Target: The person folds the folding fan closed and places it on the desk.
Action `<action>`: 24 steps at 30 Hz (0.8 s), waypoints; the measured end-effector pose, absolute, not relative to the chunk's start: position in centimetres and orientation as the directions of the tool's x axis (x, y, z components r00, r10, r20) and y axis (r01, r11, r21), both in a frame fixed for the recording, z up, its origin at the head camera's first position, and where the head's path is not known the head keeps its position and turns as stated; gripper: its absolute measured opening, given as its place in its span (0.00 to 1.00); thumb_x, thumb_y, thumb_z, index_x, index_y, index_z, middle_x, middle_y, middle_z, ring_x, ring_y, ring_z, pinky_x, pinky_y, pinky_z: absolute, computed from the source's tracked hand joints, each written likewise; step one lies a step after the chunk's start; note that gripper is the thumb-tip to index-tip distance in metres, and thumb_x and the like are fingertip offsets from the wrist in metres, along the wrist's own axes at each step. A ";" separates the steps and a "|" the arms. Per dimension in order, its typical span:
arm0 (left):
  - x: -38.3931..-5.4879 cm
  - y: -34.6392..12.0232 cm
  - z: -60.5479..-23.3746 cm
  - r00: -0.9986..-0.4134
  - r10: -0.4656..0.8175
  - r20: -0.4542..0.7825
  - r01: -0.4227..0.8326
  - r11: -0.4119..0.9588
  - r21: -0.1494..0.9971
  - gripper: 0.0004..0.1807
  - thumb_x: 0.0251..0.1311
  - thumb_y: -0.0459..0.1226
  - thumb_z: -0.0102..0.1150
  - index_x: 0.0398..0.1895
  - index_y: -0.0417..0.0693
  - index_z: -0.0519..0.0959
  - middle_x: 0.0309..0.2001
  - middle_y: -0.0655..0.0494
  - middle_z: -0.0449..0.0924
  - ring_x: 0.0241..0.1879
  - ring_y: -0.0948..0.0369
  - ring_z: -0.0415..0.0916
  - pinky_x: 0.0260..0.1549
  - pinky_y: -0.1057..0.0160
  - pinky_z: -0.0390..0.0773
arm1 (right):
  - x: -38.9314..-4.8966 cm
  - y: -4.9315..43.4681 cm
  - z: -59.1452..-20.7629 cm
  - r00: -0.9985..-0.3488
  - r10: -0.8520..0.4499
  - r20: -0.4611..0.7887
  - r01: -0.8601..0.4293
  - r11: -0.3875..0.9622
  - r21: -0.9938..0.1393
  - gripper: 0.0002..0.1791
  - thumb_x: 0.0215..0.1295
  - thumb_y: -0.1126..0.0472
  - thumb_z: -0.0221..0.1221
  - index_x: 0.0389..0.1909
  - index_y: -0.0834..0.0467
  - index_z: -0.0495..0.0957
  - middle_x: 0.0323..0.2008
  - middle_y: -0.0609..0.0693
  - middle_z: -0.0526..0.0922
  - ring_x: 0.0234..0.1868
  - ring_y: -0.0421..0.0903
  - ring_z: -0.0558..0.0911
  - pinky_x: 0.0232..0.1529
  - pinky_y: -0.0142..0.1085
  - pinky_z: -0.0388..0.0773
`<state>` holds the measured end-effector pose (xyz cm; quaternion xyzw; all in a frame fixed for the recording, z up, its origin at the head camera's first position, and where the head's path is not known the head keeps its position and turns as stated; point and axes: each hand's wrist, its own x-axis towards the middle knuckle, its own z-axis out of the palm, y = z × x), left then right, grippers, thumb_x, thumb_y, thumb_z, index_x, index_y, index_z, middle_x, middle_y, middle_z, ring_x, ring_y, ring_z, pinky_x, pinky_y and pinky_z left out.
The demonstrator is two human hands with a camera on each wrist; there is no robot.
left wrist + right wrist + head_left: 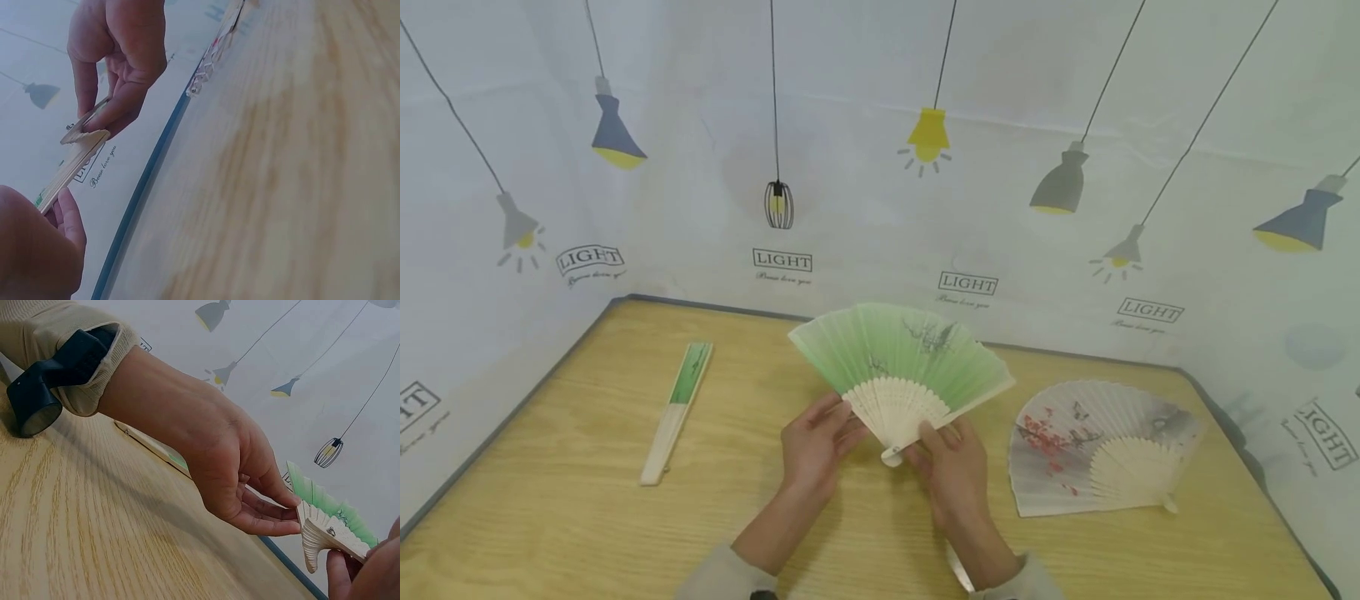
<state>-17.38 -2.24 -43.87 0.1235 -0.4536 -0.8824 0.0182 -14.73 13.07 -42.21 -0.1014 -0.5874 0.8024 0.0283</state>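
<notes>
Well, the green fan (904,360) is spread wide in the middle of the scene, held up over the surface (587,533). Its green part is on the far side and its joined end is on the near side. It looks thin, so I think it could get hurt easily. If the two hands pull its sides apart too hard, a stick could snap or the green part could rip. If they push the sides together too fast, the folds could get crumpled, because they might not line up. If the fingers get too loose, the fan could slip and drop. The grey fan (1060,467) lies spread out on the right, near the right arm, so a bump might bend it.

The left hand (812,450) pinches the left edge of the green fan between its thumb and fingers. The right hand (957,471) does the same on the right edge, close to the joined end. Both hands are almost closed, with just the thin sticks (898,408) in between. I can't tell how hard they squeeze. A folded fan (676,417) lies over on the left, well apart from the left hand.
</notes>
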 end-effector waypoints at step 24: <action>-17.2 -2.8 -43.2 -0.980 -0.038 -0.194 -0.142 -0.546 0.826 0.17 0.65 0.27 0.54 0.56 0.30 0.71 0.41 0.41 0.82 0.37 0.52 0.82 0.45 0.53 0.81 | -14.6 13.4 -42.2 -0.983 0.147 -0.110 0.061 -0.300 -0.952 0.21 0.71 0.68 0.51 0.63 0.64 0.65 0.57 0.62 0.74 0.56 0.54 0.76 0.51 0.40 0.79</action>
